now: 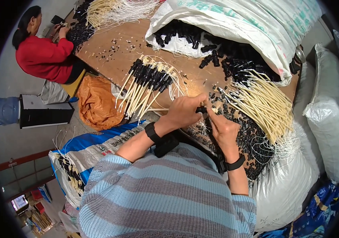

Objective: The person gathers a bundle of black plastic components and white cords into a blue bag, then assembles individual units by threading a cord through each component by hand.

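Observation:
At the near edge of the table my left hand (183, 112) is closed on a small black plastic connector (202, 109). A cream sleeved cable (158, 110) sticks out on the left side of that hand. My right hand (224, 127) is closed too, its fingertips meeting the connector's right side by a small pale piece (215, 108). What else the right fingers pinch is too small to make out. To the left lies a bundle of cream cables with black connectors (147, 79). Loose small black parts (245, 133) are spread beneath and right of my right hand.
A white woven sack (233, 18) spills black connectors (217, 55) at the back right. Cream cables (262, 103) lie piled on the right. An orange sack (98, 101) stands left of the table (106, 65). A person in red (44, 57) works at the far left.

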Demonstrator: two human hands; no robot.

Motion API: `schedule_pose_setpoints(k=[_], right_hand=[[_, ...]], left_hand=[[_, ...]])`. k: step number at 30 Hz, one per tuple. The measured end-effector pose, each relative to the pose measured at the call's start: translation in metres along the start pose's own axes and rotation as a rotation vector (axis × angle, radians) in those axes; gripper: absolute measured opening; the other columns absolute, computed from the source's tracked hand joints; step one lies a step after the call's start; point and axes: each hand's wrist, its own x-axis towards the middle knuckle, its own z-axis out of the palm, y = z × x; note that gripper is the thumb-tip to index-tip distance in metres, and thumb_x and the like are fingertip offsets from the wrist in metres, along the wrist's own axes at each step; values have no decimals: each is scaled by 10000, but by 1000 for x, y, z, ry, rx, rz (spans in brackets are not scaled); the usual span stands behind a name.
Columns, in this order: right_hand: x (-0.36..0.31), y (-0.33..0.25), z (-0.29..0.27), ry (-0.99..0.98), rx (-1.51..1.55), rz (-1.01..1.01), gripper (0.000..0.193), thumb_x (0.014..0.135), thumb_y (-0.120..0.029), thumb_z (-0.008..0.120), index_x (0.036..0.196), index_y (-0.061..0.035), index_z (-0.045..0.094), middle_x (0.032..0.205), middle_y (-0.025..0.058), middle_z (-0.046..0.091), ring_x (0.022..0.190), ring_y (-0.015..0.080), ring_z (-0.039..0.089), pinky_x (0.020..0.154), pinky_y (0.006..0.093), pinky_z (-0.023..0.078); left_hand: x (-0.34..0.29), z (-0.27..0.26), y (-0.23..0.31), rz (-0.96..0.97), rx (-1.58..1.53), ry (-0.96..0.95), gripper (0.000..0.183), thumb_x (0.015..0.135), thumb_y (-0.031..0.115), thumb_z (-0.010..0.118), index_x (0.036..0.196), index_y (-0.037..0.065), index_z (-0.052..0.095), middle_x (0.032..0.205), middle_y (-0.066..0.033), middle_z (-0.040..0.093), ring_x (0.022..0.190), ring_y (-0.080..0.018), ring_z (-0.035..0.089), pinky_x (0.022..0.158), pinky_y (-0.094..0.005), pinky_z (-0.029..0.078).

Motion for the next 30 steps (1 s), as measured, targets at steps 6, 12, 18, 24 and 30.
schedule_pose_setpoints(k=[6, 12, 18, 24, 30], right_hand=[[6, 3, 9, 69, 267, 29, 223, 805, -55, 676, 1012, -124, 719, 555, 45, 520, 464, 165, 515, 447, 297, 387], [21, -11, 7, -148, 671, 607, 123, 782, -46, 726, 887, -38, 662, 553, -61, 403, 532, 39, 344, 481, 237, 291], [40, -33, 14, -126, 266, 380, 458, 778, -59, 724, 1221, -30, 608, 657, 40, 545, 561, 129, 509, 539, 260, 420], [62, -41, 3, 58, 320, 41, 140, 827, 1, 653, 964, 23, 675, 963, 144, 684, 811, 240, 664, 738, 296, 514], [59, -60, 23, -115, 463, -4, 174, 815, -121, 690, 973, -48, 703, 1029, 120, 684, 872, 245, 654, 757, 333, 501]], left_hand=[[-3, -2, -7, 44, 48, 11, 259, 661, 20, 634, 885, 75, 517, 730, -125, 588, 655, -337, 606, 552, -417, 445], [-7, -10, 9, 207, 308, 112, 253, 676, 13, 627, 893, 113, 545, 718, -64, 602, 641, -270, 625, 519, -388, 455], [-13, -30, -14, 199, 331, 241, 271, 703, 47, 638, 959, 134, 645, 725, -47, 630, 612, -226, 630, 494, -346, 456], [-14, -105, -60, 184, 498, 491, 210, 669, 92, 601, 872, 99, 655, 822, -70, 641, 867, -273, 601, 857, -417, 402], [-14, -133, -127, -58, 677, 668, 307, 664, 108, 620, 970, 82, 640, 1069, -130, 629, 1127, -328, 517, 1029, -475, 329]])
